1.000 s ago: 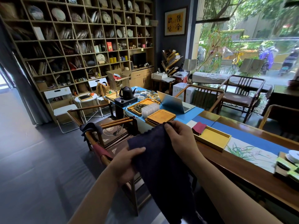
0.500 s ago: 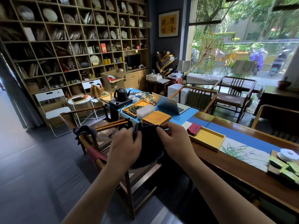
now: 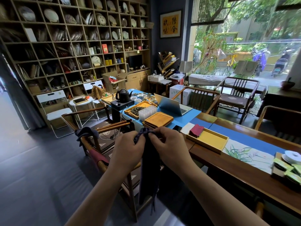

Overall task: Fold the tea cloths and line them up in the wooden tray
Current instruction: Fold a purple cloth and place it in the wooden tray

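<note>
I hold a dark navy tea cloth (image 3: 149, 173) in the air over a wooden armchair, left of the table. My left hand (image 3: 127, 150) and my right hand (image 3: 169, 148) pinch its top edge close together, so it hangs down as a narrow strip. The wooden tray (image 3: 211, 141) lies on the table to the right of my hands. A folded dark red tea cloth (image 3: 196, 130) rests in the tray's left end. Another dark cloth (image 3: 84, 133) and a dark red cloth (image 3: 98, 158) are draped over the armchair's armrest.
The armchair (image 3: 104, 141) stands right below my hands. On the long table are a stack of bamboo trays (image 3: 158, 119), a laptop (image 3: 171, 106), a kettle (image 3: 123, 95), a tray of tea leaves (image 3: 138, 109) and tea packets (image 3: 290, 168) at the right.
One second ago the navy cloth hung spread wide between my hands. My hands have come together, and the cloth now hangs doubled into a narrow strip.
</note>
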